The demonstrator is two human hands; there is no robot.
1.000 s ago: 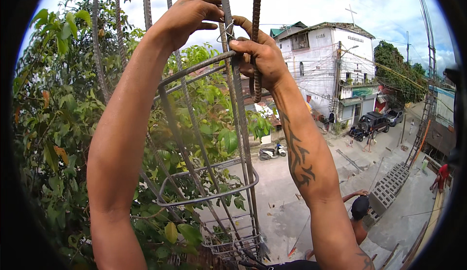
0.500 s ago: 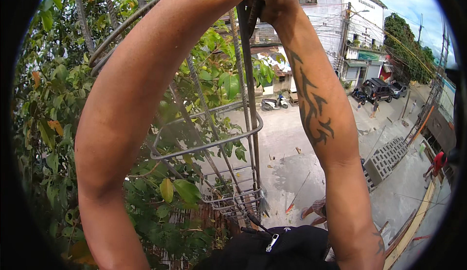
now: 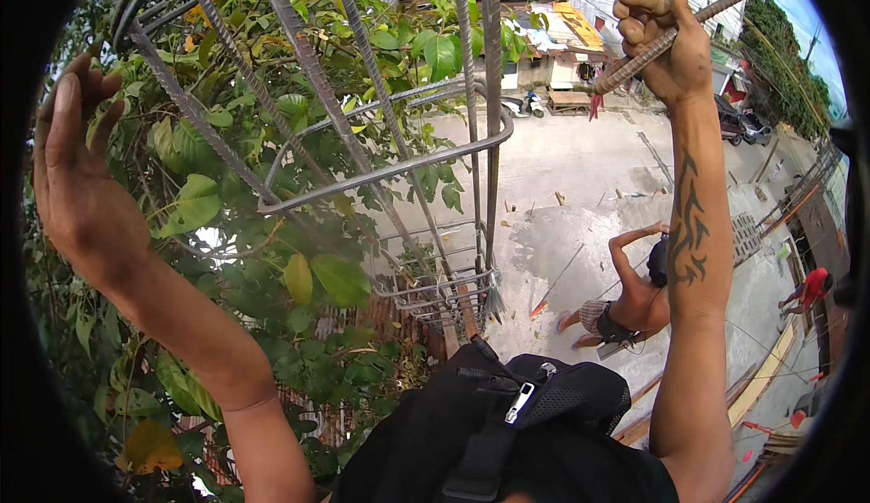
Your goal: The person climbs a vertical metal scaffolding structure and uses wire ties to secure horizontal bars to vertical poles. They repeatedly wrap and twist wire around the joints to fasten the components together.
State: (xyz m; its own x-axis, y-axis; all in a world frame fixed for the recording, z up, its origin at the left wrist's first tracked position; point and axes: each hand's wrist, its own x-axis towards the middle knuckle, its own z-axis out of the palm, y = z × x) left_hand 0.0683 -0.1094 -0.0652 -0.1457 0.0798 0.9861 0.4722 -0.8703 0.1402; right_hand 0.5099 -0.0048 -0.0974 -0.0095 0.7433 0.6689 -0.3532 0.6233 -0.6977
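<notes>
My right hand [image 3: 660, 39] is raised at the upper right, its fingers wrapped around a ribbed steel bar [image 3: 725, 3] that slants up to the right. My left hand [image 3: 77, 172] is lifted at the far left with fingers apart, holding nothing, next to leaves and close to a slanted bar of the rebar cage [image 3: 399, 163]. The cage of vertical ribbed bars and square ties runs down through the middle of the view, apart from both hands.
A leafy tree [image 3: 236, 231] fills the left side behind the cage. Far below lies a concrete slab [image 3: 580, 195], where a person [image 3: 625, 299] bends over and another in red [image 3: 813, 287] stands at the right. A black bag [image 3: 507, 421] hangs at my chest.
Both hands came off the top of the cage. My left hand swung out to the left and opened; my right hand moved right and now grips a loose slanted bar. The view tilted downward.
</notes>
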